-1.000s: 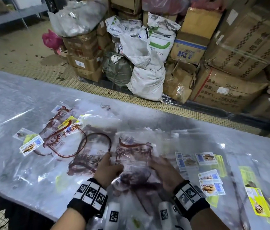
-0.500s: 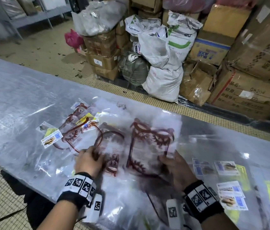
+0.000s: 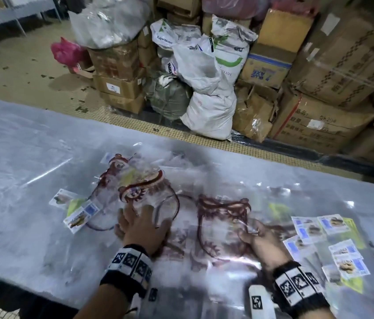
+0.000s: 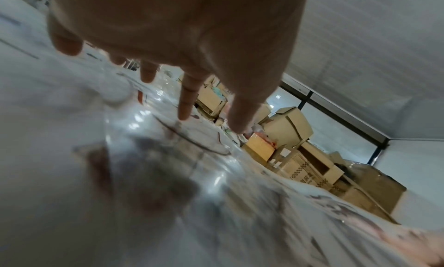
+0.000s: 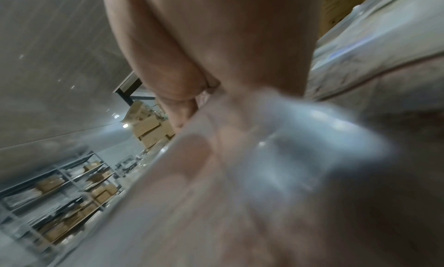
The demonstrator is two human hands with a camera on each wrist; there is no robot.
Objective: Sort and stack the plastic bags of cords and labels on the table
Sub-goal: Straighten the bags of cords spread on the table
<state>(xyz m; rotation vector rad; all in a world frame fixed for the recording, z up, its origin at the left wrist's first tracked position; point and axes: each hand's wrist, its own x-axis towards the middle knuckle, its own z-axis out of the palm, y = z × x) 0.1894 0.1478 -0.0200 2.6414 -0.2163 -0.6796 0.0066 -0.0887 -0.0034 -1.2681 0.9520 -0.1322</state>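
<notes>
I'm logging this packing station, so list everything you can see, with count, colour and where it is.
Table: one, grey under clear film, across the foreground.
Bags of cords: several overlapping, clear with dark red cords, table centre; count unclear.
Labels: many, white, blue and yellow, table right; a few at left.
Cardboard boxes: many, brown, stacked behind.
Sacks: several, white, among the boxes.
Pink bag: one, floor at left.
Left hand: flat on the left bags.
Right hand: pinching a bag's edge.
</notes>
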